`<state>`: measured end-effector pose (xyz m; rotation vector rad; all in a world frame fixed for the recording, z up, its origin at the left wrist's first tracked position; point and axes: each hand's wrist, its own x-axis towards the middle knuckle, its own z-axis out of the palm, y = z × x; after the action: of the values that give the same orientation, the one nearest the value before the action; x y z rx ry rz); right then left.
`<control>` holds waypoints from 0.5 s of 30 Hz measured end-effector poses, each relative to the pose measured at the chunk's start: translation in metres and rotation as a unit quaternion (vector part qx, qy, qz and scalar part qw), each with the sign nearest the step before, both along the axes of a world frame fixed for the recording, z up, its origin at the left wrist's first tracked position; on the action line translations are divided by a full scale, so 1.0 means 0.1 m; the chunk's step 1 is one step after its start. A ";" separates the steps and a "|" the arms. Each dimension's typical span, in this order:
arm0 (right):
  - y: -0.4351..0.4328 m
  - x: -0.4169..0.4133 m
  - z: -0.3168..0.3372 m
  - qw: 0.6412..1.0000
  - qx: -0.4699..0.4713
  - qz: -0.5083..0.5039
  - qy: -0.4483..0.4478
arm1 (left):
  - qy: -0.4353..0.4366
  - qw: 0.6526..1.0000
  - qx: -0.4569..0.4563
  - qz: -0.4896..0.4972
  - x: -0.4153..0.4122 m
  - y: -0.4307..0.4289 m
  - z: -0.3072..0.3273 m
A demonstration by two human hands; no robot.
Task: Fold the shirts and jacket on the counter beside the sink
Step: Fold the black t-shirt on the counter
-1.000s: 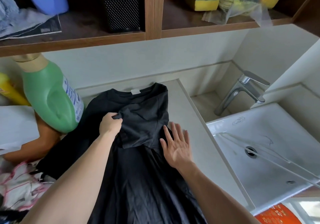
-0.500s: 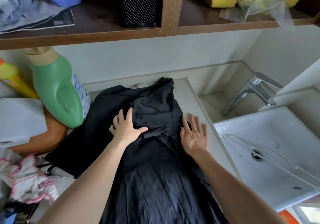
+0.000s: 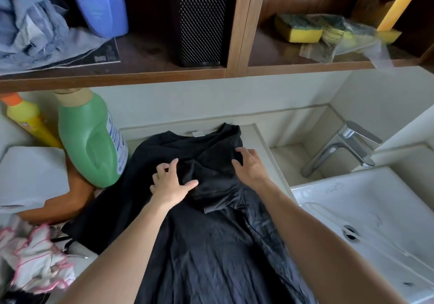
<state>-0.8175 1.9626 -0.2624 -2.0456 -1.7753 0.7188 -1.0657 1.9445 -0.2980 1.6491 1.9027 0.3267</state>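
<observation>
A black shirt (image 3: 211, 238) lies spread on the beige counter (image 3: 260, 144), collar at the back, with its right sleeve folded in over the chest. My left hand (image 3: 170, 182) rests on the shirt left of that folded sleeve, fingers spread and slightly bent. My right hand (image 3: 249, 165) lies on the shirt's right shoulder near the counter edge, fingers bent onto the cloth; I cannot tell whether they pinch it. The shirt's lower part hangs toward me between my forearms.
A green detergent bottle (image 3: 89, 139) and a yellow bottle (image 3: 25, 118) stand at the left. White-and-pink cloth (image 3: 40, 263) is bunched at the lower left. The white sink (image 3: 375, 221) and chrome tap (image 3: 340, 146) are on the right. A wooden shelf (image 3: 164, 71) overhangs the counter.
My left hand let go of the folded sleeve and now rests on the shirt. My right hand moved from the shirt's side up to its right shoulder.
</observation>
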 end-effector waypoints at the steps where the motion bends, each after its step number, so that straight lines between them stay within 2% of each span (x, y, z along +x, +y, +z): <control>1: 0.14 -0.01 0.01 1.000 -0.002 -0.004 0.002 | -0.051 0.997 0.032 0.041 -0.10 0.08 0.04; 2: 0.26 -0.01 0.02 1.000 -0.001 -0.010 0.005 | -0.082 0.993 0.059 0.068 -0.20 0.16 0.09; 5: 0.63 0.00 -0.01 1.000 0.009 -0.030 0.005 | -0.078 0.988 0.091 0.101 -0.48 0.45 0.15; 10: 1.13 0.00 -0.11 0.998 0.036 -0.044 0.013 | -0.119 0.981 0.062 0.139 -0.64 0.93 0.13; 15: 1.48 -0.02 -0.15 0.998 0.008 -0.054 0.033 | -0.145 0.969 0.013 0.201 -0.63 1.24 0.10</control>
<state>-0.8194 2.1108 -0.2777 -2.0642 -1.6159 0.7303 -1.1286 2.0686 -0.2878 1.1422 1.9949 0.7181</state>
